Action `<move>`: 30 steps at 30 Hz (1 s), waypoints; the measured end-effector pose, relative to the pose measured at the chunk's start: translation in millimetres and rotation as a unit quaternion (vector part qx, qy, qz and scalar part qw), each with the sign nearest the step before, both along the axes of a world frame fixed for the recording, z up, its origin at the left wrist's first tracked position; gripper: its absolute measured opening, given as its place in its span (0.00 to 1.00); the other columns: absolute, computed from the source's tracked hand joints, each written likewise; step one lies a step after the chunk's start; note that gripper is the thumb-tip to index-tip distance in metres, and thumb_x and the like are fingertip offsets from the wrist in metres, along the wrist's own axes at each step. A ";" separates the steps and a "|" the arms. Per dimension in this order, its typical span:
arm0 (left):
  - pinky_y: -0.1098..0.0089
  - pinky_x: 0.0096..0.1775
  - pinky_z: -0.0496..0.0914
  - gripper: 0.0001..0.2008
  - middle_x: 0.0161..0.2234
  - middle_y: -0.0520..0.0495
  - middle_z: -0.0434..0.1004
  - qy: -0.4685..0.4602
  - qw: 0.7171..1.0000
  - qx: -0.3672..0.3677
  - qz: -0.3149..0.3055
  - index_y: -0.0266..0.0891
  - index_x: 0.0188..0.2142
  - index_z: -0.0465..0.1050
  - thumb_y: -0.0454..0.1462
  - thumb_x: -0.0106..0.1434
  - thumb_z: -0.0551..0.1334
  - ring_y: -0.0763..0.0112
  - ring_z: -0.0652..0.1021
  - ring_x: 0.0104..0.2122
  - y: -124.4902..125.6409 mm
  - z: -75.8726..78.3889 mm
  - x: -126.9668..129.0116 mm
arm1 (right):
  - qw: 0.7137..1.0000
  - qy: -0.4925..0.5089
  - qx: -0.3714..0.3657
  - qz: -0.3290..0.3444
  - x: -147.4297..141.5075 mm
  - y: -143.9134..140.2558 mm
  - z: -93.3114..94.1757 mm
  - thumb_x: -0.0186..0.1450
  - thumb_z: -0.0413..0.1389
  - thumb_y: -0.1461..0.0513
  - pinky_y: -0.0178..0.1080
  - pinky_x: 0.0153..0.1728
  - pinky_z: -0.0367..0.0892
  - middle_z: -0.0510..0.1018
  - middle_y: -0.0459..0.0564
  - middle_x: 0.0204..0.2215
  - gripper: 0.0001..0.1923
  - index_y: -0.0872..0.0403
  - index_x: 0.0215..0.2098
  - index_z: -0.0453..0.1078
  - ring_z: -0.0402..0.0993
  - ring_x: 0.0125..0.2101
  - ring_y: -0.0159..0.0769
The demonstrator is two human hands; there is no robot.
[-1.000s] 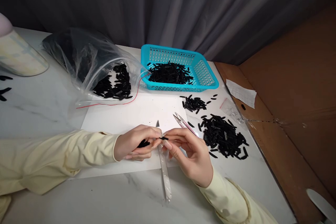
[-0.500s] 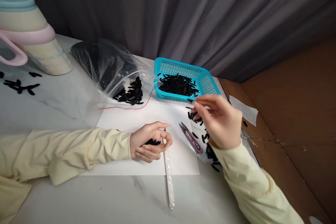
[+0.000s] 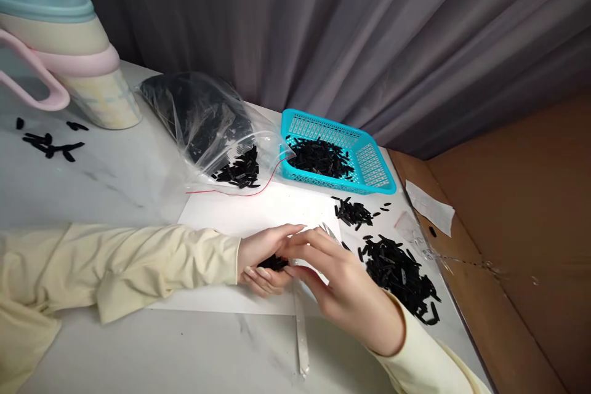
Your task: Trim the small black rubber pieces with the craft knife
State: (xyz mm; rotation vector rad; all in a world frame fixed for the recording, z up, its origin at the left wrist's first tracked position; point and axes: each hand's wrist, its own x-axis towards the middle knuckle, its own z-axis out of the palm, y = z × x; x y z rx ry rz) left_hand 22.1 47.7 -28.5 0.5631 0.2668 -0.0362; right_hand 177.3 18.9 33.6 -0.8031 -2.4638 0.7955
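Left hand (image 3: 263, 258) rests on the white paper sheet (image 3: 221, 218) on the marble tabletop (image 3: 115, 191), fingers curled shut around a small bunch of black pieces (image 3: 273, 263). Right hand (image 3: 341, 286) meets it, fingertips touching that bunch; whether they pinch one I cannot tell. Beside them lies a loose black pile (image 3: 401, 274).

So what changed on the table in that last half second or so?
The right hand came back from near the turquoise plastic basket to meet the left hand, fingertips reaching the small black pieces it grips. Left hand, white paper sheet, clear plastic bag and loose black pile stayed put.
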 end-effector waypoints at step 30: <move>0.79 0.07 0.44 0.31 0.06 0.57 0.51 0.051 0.993 0.111 0.007 0.34 0.27 0.69 0.56 0.62 0.42 0.79 0.46 0.06 -8.3 9.2 0.1 | 0.776 0.370 -0.419 -0.294 23.0 -18.5 -39.4 0.51 0.65 0.62 0.31 0.17 0.64 0.73 0.43 0.19 0.13 0.56 0.20 0.64 0.67 0.14 0.25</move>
